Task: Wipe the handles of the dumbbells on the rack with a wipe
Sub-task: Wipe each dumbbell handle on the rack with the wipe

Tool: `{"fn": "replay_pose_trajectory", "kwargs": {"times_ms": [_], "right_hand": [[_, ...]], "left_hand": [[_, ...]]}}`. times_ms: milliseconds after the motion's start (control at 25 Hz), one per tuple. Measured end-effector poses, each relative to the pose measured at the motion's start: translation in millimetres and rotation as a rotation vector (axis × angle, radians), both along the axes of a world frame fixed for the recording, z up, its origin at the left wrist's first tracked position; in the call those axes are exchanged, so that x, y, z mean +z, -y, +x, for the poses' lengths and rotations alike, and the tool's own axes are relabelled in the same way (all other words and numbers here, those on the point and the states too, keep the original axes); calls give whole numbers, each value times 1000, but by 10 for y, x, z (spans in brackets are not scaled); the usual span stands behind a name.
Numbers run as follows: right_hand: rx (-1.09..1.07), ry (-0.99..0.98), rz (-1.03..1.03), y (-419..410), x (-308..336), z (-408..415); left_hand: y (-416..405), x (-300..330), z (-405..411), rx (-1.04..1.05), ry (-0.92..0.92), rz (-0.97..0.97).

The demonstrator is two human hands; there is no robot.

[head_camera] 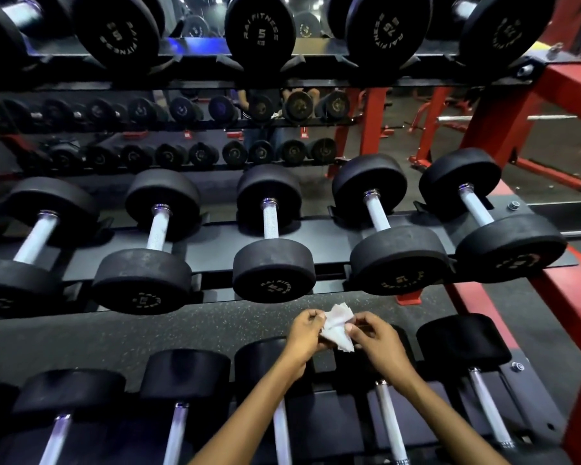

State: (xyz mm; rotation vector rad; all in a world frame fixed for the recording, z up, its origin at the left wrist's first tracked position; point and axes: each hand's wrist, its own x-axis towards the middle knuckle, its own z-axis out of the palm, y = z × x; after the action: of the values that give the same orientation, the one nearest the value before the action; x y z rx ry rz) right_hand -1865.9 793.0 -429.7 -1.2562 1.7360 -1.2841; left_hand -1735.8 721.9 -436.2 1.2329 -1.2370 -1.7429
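Note:
A crumpled white wipe (337,327) is held between both hands above the lowest shelf. My left hand (305,340) pinches its left side and my right hand (376,344) pinches its right side. Black dumbbells with silver knurled handles lie in rows on the rack. On the middle shelf, one dumbbell handle (270,219) sits straight ahead and another handle (376,211) lies to its right. Below my hands, a lower-shelf handle (390,424) and its neighbour (490,406) show beside my forearms. The wipe touches no handle.
The rack has a black shelf rail (215,243) and a red frame (571,297) on the right. The top shelf holds more dumbbells (260,35). A mirror behind reflects further racks. Speckled rubber flooring (182,330) shows between the shelves.

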Motion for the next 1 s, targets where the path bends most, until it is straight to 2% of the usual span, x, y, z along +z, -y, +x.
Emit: {"fn": "replay_pose_trajectory", "kwargs": {"times_ms": [160, 240, 280, 440, 520, 680, 800, 920, 1000], "right_hand": [[98, -44, -21, -2, 31, 5], [115, -96, 13, 16, 69, -3], [122, -42, 31, 21, 92, 0], [167, 619, 89, -8, 161, 9], [115, 772, 114, -12, 192, -11], [-108, 785, 82, 7, 173, 44], [-170, 671, 7, -2, 148, 78], [-117, 466, 1, -16, 120, 101], [-34, 430, 45, -27, 120, 108]], "left_hand": [[-29, -97, 42, -105, 39, -42], [-47, -76, 75, -145, -50, 5], [-48, -50, 88, -167, -100, 30], [1, 1, 165, -306, -143, 64], [10, 17, 198, -400, -109, 67], [27, 74, 237, -569, 32, -28], [48, 113, 262, -655, 150, -117], [-5, 157, 245, -518, 127, -127], [-11, 167, 216, -402, 77, -76]]}}
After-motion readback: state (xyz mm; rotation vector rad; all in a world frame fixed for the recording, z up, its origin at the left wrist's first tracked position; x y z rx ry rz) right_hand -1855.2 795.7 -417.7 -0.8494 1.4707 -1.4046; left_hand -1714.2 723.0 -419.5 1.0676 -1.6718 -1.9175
